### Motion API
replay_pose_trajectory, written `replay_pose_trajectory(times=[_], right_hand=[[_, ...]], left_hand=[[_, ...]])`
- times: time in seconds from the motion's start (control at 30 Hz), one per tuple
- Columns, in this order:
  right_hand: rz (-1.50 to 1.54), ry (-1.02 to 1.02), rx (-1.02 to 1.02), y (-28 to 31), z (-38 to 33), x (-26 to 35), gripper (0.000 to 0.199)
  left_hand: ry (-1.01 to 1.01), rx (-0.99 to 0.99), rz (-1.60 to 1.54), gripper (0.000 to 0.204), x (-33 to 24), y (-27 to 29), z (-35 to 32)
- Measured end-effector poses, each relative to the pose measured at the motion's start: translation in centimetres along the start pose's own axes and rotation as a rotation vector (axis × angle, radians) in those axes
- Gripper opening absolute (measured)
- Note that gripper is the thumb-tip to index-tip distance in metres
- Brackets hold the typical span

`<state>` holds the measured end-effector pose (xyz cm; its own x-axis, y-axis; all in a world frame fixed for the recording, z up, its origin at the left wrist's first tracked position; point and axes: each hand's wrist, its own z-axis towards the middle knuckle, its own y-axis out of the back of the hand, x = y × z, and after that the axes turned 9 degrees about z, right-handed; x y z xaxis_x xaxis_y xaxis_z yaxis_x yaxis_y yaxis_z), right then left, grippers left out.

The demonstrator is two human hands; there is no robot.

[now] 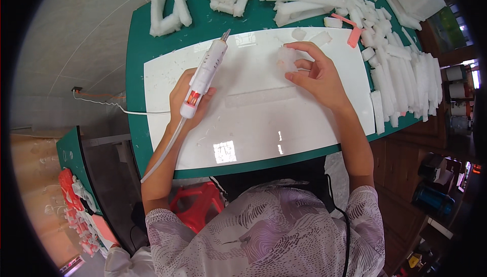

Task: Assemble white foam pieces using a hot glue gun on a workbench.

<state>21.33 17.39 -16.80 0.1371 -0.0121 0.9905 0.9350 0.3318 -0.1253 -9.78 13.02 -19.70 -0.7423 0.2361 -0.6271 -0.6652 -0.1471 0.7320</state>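
My left hand (181,94) is closed around a white, stick-shaped glue gun (207,69). Its metal nozzle points up and away, and a cord trails from its lower end across my forearm. Between the thumb and fingers of my right hand (319,74) is a small white foam block (287,58), above the glossy white board (243,140). A thin, pale foam strip (261,96) lies flat on the board between my hands, touched by neither. Two small foam pieces (320,38) rest beyond my right fingertips.
Glued foam frames (170,8) stand along the far edge of the green table (137,69). Loose foam blocks and stacked strips (401,79) crowd the right side, near a pink L-shaped piece (353,36). A white cable (109,103) runs in from the left. A red stool (200,203) stands below.
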Motion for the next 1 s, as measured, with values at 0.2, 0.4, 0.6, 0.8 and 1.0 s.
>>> replay_pose_trajectory(times=[0.2, 0.4, 0.6, 0.8, 1.0], right_hand=[[-0.068, -0.058, 0.000, 0.3, 0.1, 0.0, 0.056], [-0.126, -0.238, 0.009, 0.9, 0.3, 0.4, 0.047], [0.009, -0.164, -0.030, 1.0, 0.7, -0.3, 0.041], [0.061, -0.162, -0.032, 1.7, 0.6, -0.9, 0.036], [-0.174, -0.124, 0.052, 2.6, 0.0, 0.7, 0.034]], left_hand=[[0.023, 0.011, -0.016, 0.037, -0.8, 0.0, 0.6], [-0.087, -0.008, 0.051, 0.035, -0.8, 0.1, 0.9], [-0.060, -0.015, 0.025, 0.035, -0.8, 0.0, 1.0], [0.014, 0.030, 0.010, 0.033, -1.0, 0.0, 1.1], [-0.020, 0.012, 0.006, 0.034, -1.1, 0.0, 1.1]])
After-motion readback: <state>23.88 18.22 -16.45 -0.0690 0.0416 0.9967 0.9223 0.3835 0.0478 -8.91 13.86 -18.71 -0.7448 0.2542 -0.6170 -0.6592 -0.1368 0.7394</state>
